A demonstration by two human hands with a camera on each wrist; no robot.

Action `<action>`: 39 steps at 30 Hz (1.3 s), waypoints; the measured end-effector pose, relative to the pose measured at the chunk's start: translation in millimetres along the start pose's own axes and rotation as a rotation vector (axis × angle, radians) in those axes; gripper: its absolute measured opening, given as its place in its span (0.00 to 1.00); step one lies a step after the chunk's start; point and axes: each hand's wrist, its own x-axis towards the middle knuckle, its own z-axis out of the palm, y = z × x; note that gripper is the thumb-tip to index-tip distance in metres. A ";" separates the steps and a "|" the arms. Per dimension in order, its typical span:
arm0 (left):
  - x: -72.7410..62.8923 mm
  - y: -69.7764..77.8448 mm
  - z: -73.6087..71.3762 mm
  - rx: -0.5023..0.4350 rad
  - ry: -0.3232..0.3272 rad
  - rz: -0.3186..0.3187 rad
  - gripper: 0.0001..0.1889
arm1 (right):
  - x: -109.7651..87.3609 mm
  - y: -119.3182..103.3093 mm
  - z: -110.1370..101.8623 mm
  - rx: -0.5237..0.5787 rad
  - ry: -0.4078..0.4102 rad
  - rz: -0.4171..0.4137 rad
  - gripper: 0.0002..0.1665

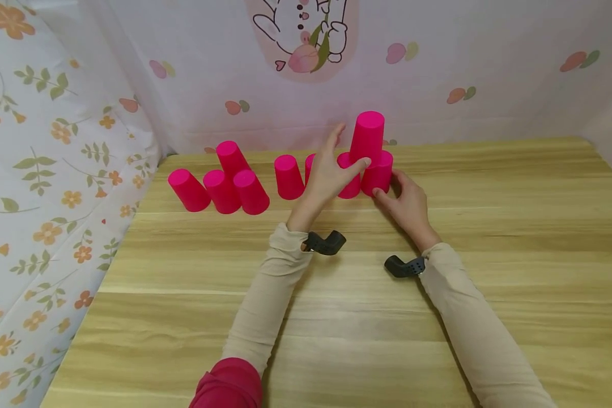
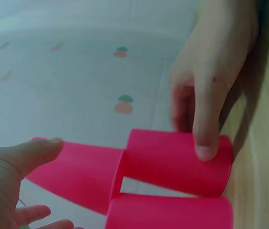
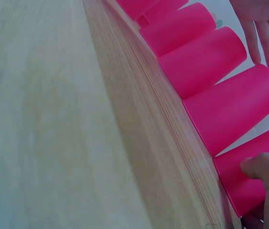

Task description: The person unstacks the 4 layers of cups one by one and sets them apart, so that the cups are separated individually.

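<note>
An upside-down pink cup [image 1: 368,133] rests across the bases of two pink cups, the right one [image 1: 377,178] and its left neighbour [image 1: 350,188]. My right hand [image 1: 409,205] grips the lower right cup near the table, thumb on its near side and fingers round the far side. Beside the upper cup is my left hand [image 1: 326,177], its fingers stretched out past it. The left thumb [image 2: 39,155] overlaps the upper cup's side in the left wrist view. Another pink cup [image 1: 309,165] stands mostly hidden behind the left hand.
Farther left a single pink cup [image 1: 289,180] stands upside down. Beyond it, a left cup [image 1: 190,191] and two front cups [image 1: 222,194] stand close together, with one more cup [image 1: 230,157] behind them. A printed cloth [image 1: 183,107] hangs behind the wooden table [image 1: 347,340].
</note>
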 end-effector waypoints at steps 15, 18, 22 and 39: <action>3.1 1.1 8.0 -0.028 0.011 0.018 0.42 | 0.6 0.2 -1.6 -0.005 -0.006 0.015 0.34; 4.7 3.2 12.8 -0.106 0.016 0.044 0.45 | 0.4 0.7 -2.2 -0.002 -0.005 0.015 0.34; 6.4 7.9 20.3 -0.136 0.013 0.063 0.47 | 0.9 0.8 -1.9 -0.001 -0.003 0.014 0.34; 13.1 6.7 31.7 -0.006 0.089 0.068 0.36 | 1.6 -1.0 -0.7 -0.020 -0.005 0.028 0.33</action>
